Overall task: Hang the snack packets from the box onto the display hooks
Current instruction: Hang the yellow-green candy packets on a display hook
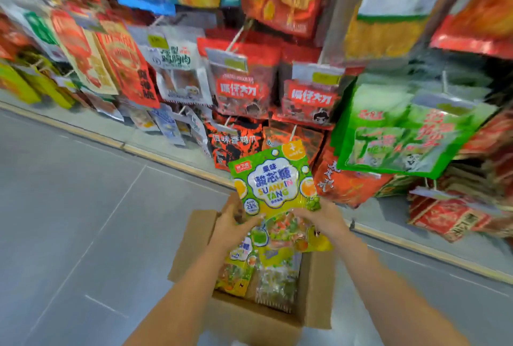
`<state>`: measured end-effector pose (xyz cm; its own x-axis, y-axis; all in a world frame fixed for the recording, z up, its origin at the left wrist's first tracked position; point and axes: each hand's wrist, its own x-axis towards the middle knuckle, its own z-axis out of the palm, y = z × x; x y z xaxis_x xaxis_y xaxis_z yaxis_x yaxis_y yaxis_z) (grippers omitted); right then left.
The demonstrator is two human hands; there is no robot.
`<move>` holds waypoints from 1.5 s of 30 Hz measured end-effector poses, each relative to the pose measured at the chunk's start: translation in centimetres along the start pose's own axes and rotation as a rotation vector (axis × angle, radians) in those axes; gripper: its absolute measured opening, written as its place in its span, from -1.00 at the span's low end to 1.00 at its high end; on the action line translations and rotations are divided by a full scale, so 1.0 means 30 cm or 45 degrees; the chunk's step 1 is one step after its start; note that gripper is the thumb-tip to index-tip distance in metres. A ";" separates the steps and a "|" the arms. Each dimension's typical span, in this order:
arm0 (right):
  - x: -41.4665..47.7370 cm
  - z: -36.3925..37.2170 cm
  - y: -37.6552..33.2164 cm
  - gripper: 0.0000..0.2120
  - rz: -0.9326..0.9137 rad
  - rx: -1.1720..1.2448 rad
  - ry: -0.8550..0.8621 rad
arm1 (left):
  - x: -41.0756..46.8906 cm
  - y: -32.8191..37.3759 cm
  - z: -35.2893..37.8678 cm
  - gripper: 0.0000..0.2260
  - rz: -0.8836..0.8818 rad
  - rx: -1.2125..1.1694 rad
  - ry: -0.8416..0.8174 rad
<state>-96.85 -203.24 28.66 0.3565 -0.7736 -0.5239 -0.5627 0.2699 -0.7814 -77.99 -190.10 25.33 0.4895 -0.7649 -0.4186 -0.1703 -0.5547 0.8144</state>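
A green and yellow candy packet (273, 182) stands upright above the open cardboard box (316, 309). My left hand (236, 225) grips its lower left edge and my right hand (323, 219) grips its lower right edge. Several more packets of the same kind (266, 273) lie inside the box below my hands. Display hooks (234, 36) stick out of the rack ahead, each loaded with hanging snack bags; one white hook (293, 132) shows just above the held packet's top.
Red, orange and black snack bags (244, 90) fill the rack from left to right, with green bags (402, 134) at the right. A yellow-edged base (166, 157) runs along the rack's foot. Grey floor tiles (83, 207) spread to the left.
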 end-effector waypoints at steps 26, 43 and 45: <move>-0.691 -0.199 -1.367 -0.66 -0.796 0.284 0.311 | -0.355 1.335 -0.938 -0.62 0.877 -0.017 0.215; -0.948 -0.322 -1.999 -0.28 -1.378 0.346 0.779 | -0.431 1.946 -1.304 -0.83 1.419 -0.056 0.159; -0.977 -0.351 -2.050 -0.13 -1.528 0.413 0.772 | -0.449 2.000 -1.299 -0.90 1.492 -0.069 0.131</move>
<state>-80.54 -203.19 95.63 0.0704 -0.7280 0.6820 0.0820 -0.6771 -0.7313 -61.48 -200.32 95.49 0.1253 -0.7671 0.6292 -0.5266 0.4861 0.6975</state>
